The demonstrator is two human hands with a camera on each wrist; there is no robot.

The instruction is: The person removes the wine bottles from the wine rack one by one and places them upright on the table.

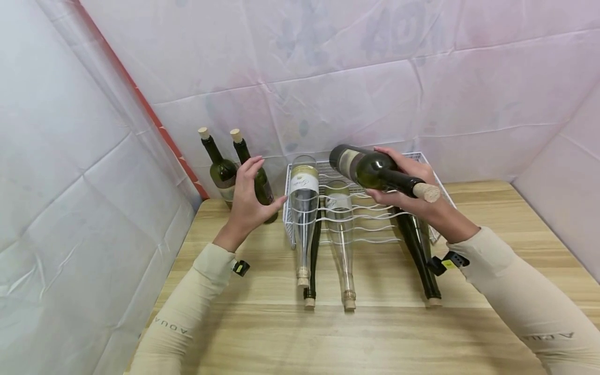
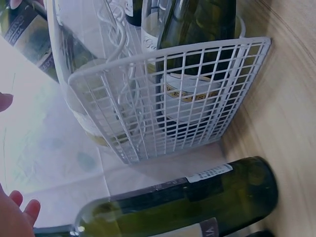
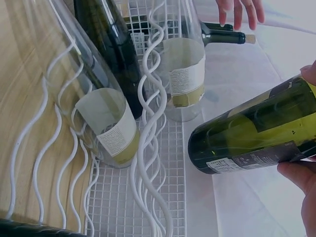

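Observation:
My right hand (image 1: pixel 412 187) grips a dark green wine bottle (image 1: pixel 375 169) round its body. This bottle is tilted over the right part of a white wire wine rack (image 1: pixel 375 207), its cork pointing toward me. In the right wrist view the bottle's base (image 3: pixel 202 150) is raised beside the wavy wires. My left hand (image 1: pixel 250 198) has its thumb and fingers spread, with nothing held. It overlaps one upright green bottle (image 1: pixel 264 190) left of the rack. A second upright green bottle (image 1: pixel 222 172) stands beside that one. Both are corked.
In the rack lie a clear bottle (image 1: pixel 304 203) at upper left, a dark bottle (image 1: pixel 311 278) beneath it, another clear bottle (image 1: pixel 341 234) and a dark bottle (image 1: pixel 419 255) at right. Their corked necks jut over the wooden table (image 1: pixel 262 333). White sheeting (image 1: pixel 337 94) hangs close behind.

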